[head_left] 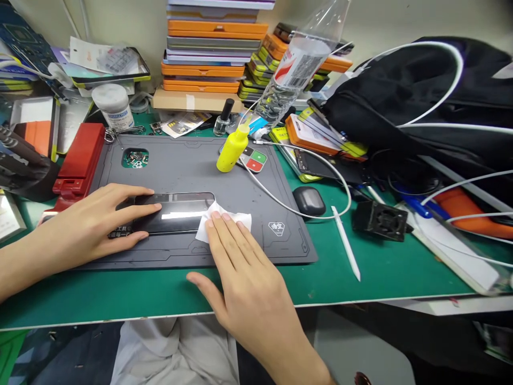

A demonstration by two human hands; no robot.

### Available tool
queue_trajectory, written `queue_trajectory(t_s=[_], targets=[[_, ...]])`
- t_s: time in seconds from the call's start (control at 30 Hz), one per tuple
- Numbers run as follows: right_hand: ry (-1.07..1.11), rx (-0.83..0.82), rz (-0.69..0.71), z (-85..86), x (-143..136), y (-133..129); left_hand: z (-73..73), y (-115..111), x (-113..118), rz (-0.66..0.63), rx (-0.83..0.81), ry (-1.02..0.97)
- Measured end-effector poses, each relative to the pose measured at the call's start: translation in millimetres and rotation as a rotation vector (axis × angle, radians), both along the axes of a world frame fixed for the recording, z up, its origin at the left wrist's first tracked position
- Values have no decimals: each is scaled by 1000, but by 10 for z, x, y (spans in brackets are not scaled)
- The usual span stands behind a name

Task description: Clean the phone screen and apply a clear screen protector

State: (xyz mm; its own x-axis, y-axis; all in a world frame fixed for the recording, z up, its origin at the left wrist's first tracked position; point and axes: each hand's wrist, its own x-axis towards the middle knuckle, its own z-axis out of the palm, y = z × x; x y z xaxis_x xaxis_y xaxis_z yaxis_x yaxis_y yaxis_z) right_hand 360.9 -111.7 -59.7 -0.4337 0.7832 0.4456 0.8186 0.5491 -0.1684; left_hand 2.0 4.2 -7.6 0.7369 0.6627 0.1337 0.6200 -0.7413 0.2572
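Observation:
A dark smartphone (pixel 182 215) lies face up on the grey work mat (pixel 172 166), with a bright reflection across its glass. My left hand (pixel 108 219) rests with spread fingers on the phone's left end. Under the flat fingers of my right hand (pixel 248 272) is a white wipe (pixel 243 219), pressed over the phone's right end and partly onto the mat. The thumb of that hand stands apart, above the mat's front edge. Behind the phone, a yellow dropper bottle (pixel 232 149) stands on the mat.
Left of the mat is a red tool (pixel 80 160); a white-lidded jar (pixel 113 107) stands behind. A white cable (pixel 300 206) loops past a black earbud case (pixel 308 201) and white stylus (pixel 347 243). Orange boxes (pixel 216 29) are stacked behind; a black bag (pixel 401 96) lies right.

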Motion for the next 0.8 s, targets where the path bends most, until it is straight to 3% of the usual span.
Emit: queue_trajectory(t_s=[0.33, 0.63, 0.8], targets=[[-24, -67, -26, 16, -151, 463, -29, 24, -29, -8, 5, -9], [-8, 69, -107, 88, -213, 20, -16, -19, 10, -33, 23, -25], [-32, 50, -119, 111, -251, 221, -33, -16, 21, -40, 45, -13]])
